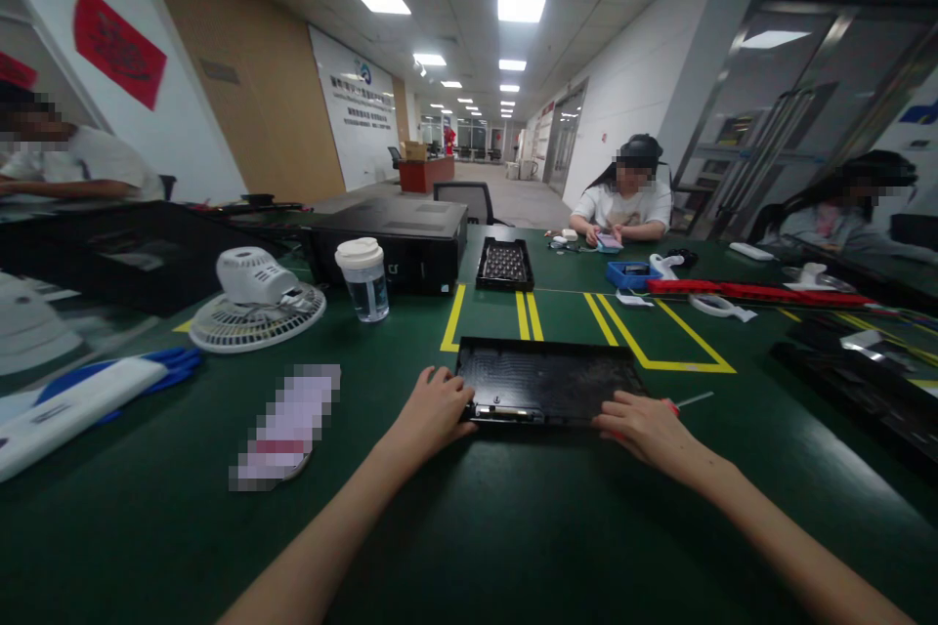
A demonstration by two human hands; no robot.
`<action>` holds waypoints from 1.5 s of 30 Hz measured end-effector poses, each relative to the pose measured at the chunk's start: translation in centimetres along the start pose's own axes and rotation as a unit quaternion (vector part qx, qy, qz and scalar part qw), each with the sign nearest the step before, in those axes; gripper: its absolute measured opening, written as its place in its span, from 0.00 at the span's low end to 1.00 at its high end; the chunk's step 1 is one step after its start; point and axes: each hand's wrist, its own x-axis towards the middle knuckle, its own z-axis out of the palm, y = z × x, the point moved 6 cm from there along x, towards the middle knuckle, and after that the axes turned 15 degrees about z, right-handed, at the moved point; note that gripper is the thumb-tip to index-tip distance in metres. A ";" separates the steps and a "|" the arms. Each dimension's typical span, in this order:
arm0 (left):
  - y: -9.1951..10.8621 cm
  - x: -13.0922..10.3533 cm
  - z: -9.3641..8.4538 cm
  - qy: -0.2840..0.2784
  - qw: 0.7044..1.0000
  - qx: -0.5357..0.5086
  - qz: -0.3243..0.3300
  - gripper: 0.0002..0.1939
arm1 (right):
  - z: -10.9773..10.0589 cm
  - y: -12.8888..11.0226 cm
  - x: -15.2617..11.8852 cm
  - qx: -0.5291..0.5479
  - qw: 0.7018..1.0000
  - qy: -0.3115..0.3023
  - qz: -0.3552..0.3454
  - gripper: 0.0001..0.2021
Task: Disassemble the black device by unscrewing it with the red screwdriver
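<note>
A black rectangular panel [546, 376] with a raised rim lies in front of me, its hollow side up. My left hand [434, 410] is closed around its left end, with the fingers on top and the thumb at the near corner. A small metal strip [505, 412] shows along the near edge. At the right end, my right hand [639, 422] grips the near corner. A screwdriver with a red handle is tucked in that same hand, and its thin shaft [695, 399] sticks out to the right. The palm hides most of the handle.
On the left are a lidded cup [364, 278], a white fan [258, 298], a blurred-out phone-like item [289, 425] and blue gloves [176, 366]. Behind stand a black computer case [396, 239] and a black tray [505, 264]. A co-worker [630, 195] sits across the table.
</note>
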 end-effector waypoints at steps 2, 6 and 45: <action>-0.2 -0.1 -0.1 -0.005 1.000 -0.003 -0.001 0.15 | -0.1 -0.2 -0.1 -0.003 1.000 0.007 -0.008 0.09; -0.4 -0.2 -0.2 -0.016 1.000 -0.010 -0.005 0.18 | -0.2 -0.3 -0.2 0.003 1.000 0.007 -0.004 0.09; 0.3 3.9 2.5 0.039 0.978 -0.205 -0.022 0.08 | -7.9 0.0 5.4 0.746 0.606 0.243 0.131 0.10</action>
